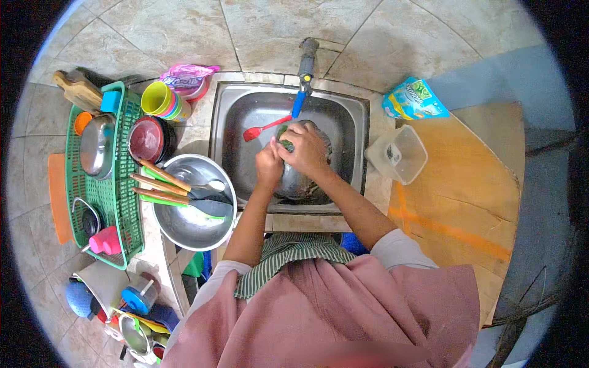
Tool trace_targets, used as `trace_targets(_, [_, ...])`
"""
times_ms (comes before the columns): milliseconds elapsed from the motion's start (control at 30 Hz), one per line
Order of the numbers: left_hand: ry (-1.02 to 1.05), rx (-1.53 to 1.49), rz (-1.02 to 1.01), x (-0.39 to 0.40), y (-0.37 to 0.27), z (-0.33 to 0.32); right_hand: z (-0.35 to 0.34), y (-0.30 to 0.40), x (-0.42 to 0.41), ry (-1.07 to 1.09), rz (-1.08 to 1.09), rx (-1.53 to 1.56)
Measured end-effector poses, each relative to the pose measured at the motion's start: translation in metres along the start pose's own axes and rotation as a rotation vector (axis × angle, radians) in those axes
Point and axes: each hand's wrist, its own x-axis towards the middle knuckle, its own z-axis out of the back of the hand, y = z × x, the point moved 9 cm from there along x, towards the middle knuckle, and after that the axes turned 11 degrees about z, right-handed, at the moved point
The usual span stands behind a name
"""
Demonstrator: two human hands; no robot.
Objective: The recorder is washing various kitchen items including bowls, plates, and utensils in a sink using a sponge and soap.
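Observation:
Both hands meet over the stainless steel sink [234,184]. My right hand [303,146] curls around a green scouring pad [287,143], only part of which shows between the fingers. Against it, my left hand [269,163] is closed like a fist; whatever it may hold is hidden. A round metal vessel [294,181] sits in the basin beneath my hands, partly covered by them. Left of the hands, a red spatula [253,133] lies in the sink, its handle reaching toward the blue spout [298,105] of the tap.
On the left stands a metal bowl [184,232] holding wooden-handled utensils. Beyond it are stacked colourful cups [156,99], dark red bowls [146,138] and a green dish rack [120,193]. A clear plastic container [412,158] and a blue detergent pouch [414,99] stand on the right.

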Motion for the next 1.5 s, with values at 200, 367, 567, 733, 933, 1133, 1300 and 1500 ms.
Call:
trace_targets(200, [-0.076, -0.091, -0.11, -0.01, 0.005, 0.013, -0.065, -0.213, -0.079, 0.311, -0.726, 0.098])
trace_targets(367, [-0.112, -0.081, -0.052, -0.027, 0.046, 0.016, -0.087, -0.232, -0.108, 0.282, -0.837, 0.571])
trace_targets(567, [-0.076, 0.293, 0.01, 0.008, -0.023, 0.0, -0.044, -0.139, -0.022, 0.305, -0.525, 0.047])
trace_targets(733, [-0.043, 0.253, 0.195, 0.032, 0.02, -0.004, -0.017, -0.012, 0.0, -0.121, -0.043, -0.08])
trace_targets(933, [-0.065, -0.34, 0.358, 0.032, 0.106, 0.003, -0.08, -0.198, -0.108, 0.221, -0.85, 0.288])
trace_targets(1133, [-0.229, -0.351, 0.658, 0.01, 0.138, 0.013, -0.12, -0.18, -0.199, -0.398, -0.99, 0.301])
trace_targets(1300, [-0.291, -0.367, 0.514, -0.003, 0.103, 0.014, -0.047, -0.071, -0.067, -0.199, -0.312, -0.017])
trace_targets(1500, [-0.273, -0.422, 0.329, -0.003, 0.045, 0.015, -0.01, -0.092, -0.148, 0.104, -0.702, -0.187])
